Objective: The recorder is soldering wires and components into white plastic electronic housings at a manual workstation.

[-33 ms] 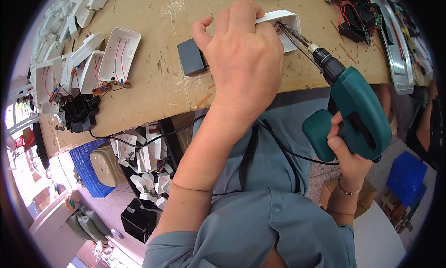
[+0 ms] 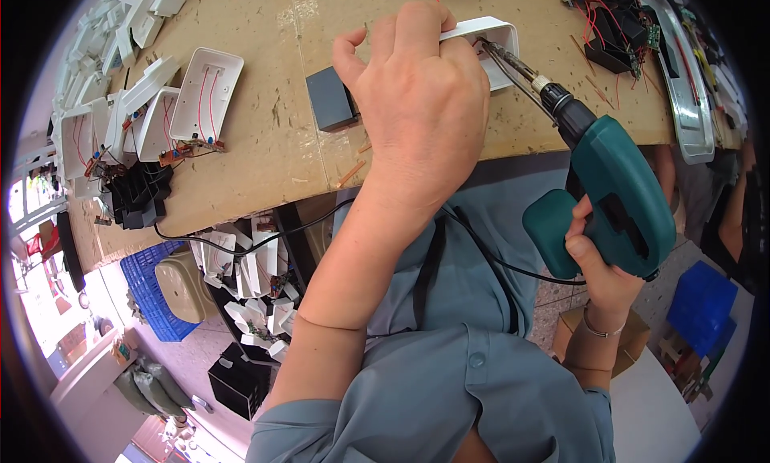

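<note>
everything sits as it does in the earlier frame, with no visible shift. taking the picture's centre as the dial, a heap of white casings point(image 2: 104, 70) lies at ten o'clock on the tan table point(image 2: 269, 150), and black parts point(image 2: 140, 194) sit at nine. nearer in at ten o'clock, an open white shell point(image 2: 207, 94) shows two red wires. a dark grey box point(image 2: 330, 99) stands at eleven, just beside the left hand point(image 2: 421, 94). that hand, back upward, bends its fingers over the left end of the white housing point(image 2: 504, 38) at one o'clock; the fingertips are hidden, so how tightly they close cannot be told. at three, the right hand point(image 2: 603, 272) wraps its fingers round the green tool point(image 2: 613, 162), whose narrow metal tip reaches inside the housing; whether it touches is unclear. black pieces with red wires point(image 2: 611, 46) lie at two, left of a shiny tray point(image 2: 691, 114).
</note>
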